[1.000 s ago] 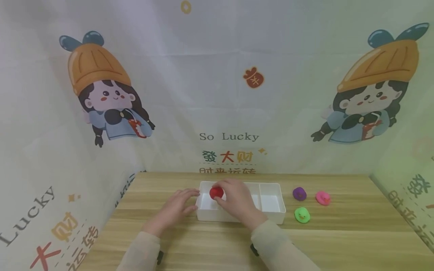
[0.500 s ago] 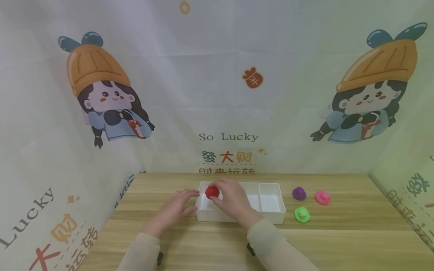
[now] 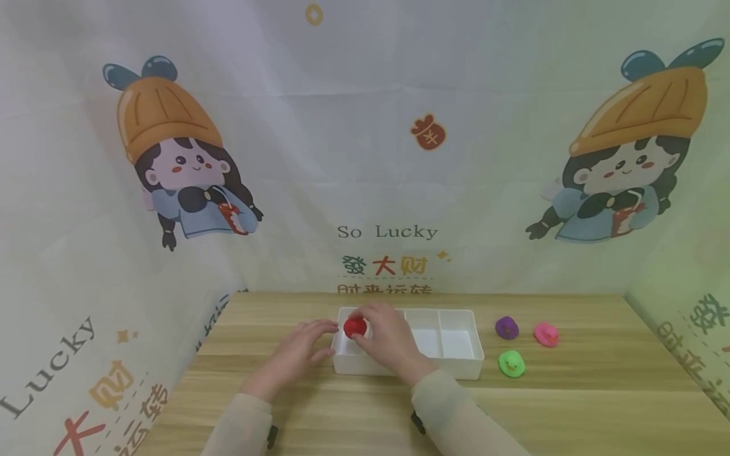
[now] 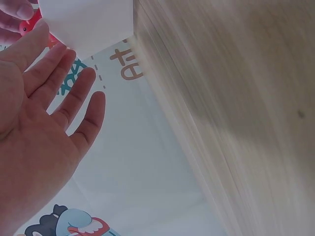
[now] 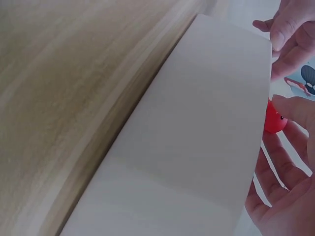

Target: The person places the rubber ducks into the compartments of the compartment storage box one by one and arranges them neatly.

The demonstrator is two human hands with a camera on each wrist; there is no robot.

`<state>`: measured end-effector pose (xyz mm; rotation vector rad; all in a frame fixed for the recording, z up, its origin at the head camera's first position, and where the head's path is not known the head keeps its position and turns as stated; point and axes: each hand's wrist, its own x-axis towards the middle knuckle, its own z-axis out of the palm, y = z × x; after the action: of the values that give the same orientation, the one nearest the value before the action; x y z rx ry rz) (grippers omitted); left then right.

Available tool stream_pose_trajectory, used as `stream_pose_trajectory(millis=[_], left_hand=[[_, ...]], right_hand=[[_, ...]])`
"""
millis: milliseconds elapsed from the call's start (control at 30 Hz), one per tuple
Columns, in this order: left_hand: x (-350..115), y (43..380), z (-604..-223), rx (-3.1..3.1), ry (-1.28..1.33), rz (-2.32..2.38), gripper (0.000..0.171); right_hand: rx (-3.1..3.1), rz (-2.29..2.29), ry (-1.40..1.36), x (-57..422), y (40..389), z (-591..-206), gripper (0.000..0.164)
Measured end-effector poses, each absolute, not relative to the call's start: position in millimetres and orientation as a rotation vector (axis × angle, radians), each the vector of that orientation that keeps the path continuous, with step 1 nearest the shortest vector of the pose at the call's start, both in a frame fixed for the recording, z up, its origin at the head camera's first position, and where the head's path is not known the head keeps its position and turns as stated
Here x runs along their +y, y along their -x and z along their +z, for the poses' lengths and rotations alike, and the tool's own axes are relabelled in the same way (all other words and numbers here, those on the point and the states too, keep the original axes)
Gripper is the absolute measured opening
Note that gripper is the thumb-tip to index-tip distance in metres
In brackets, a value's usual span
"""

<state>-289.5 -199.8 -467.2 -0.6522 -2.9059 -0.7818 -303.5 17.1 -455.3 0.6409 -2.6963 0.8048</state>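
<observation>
A red rubber duck [image 3: 355, 328] is pinched between thumb and fingers of my right hand [image 3: 390, 341], over the leftmost compartment of a long white divided box [image 3: 450, 368]. In the right wrist view the duck [image 5: 274, 118] shows above the box's rim, with the thumb on top of it. My left hand [image 3: 292, 354] holds its fingers spread and nearly straight, fingertips right at the box's left end. In the left wrist view a black eye is visible on the duck [image 4: 30, 24]. The right hand covers part of the box's middle.
To the right of the box, a purple duck [image 3: 507, 328], a pink duck [image 3: 546, 334] and a green duck [image 3: 511, 364] sit on the wooden table [image 3: 599, 405]. A printed cloth [image 3: 388, 158] hangs behind and along both sides.
My right hand has moved a little to the left with the red duck, deeper over the leftmost compartment. The left hand stays at the box's left end.
</observation>
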Motion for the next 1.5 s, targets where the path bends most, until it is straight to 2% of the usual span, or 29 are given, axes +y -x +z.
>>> stream_pose_trajectory(millis=[867, 1500], left_hand=[[-200.2, 290.2, -467.8, -2.867, 0.723, -0.752, 0.041], [-199.0, 290.2, -467.7, -2.898, 0.657, -0.788, 0.042]], right_hand=[[-2.808, 0.661, -0.644, 6.8, 317.1, -473.6, 0.025], [-2.865, 0.576, -0.609, 1.7, 324.1, -473.6, 0.024]])
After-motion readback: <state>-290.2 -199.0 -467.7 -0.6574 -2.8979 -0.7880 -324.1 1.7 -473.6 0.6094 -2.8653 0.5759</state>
